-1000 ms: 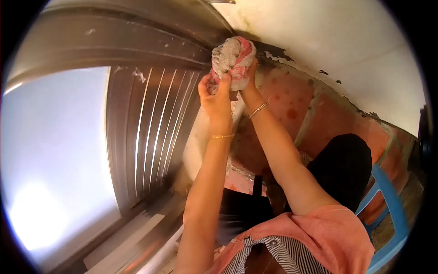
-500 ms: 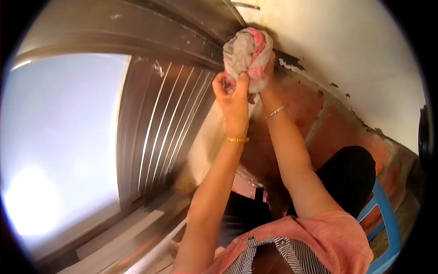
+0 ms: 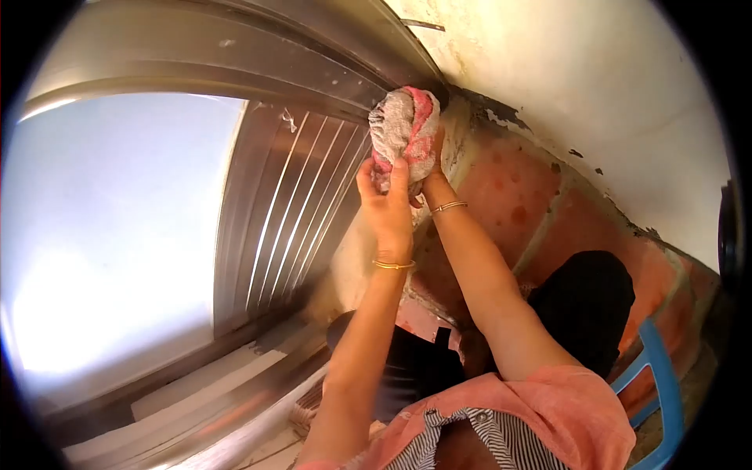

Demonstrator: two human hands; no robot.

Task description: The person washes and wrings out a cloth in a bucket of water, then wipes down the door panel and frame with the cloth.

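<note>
A bunched cloth [image 3: 403, 129], grey-white with pink-red patches, is held up against the lower corner of the brown metal door [image 3: 313, 74]. My left hand [image 3: 386, 204] grips the near left side of the cloth, its thumb and fingers pressed into the folds. My right hand [image 3: 435, 164] holds the right side of the same cloth, with its fingers partly hidden behind it. Each wrist wears a thin bracelet.
A whitish wall [image 3: 595, 102] with peeling paint along its base runs along the right. Reddish floor tiles [image 3: 501, 188] lie below. A blue plastic chair [image 3: 666, 392] is at lower right, and a bright pane [image 3: 125, 227] fills the left.
Against the half-second-old view, both hands and the cloth have come down and slightly left, nearer to me. The cloth stays held in both hands.
</note>
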